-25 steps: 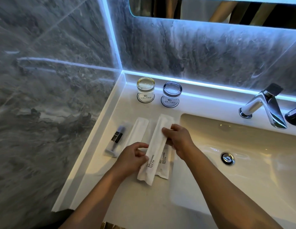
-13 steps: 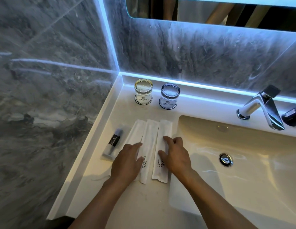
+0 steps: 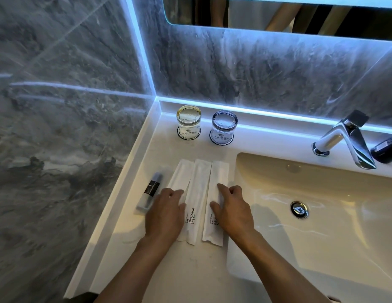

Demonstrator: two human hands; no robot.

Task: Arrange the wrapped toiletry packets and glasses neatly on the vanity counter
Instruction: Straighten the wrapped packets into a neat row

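Left hand (image 3: 165, 213) and right hand (image 3: 232, 206) lie flat, palms down.

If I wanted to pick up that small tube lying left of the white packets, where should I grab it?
Probably pinch the small tube across its dark-banded middle, coming from above: it lies flat, the counter's raised edge crowds its left, and the left hand covers its right.

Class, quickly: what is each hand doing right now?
Left hand: open, flat on the left packet.
Right hand: open, flat on the right packet.
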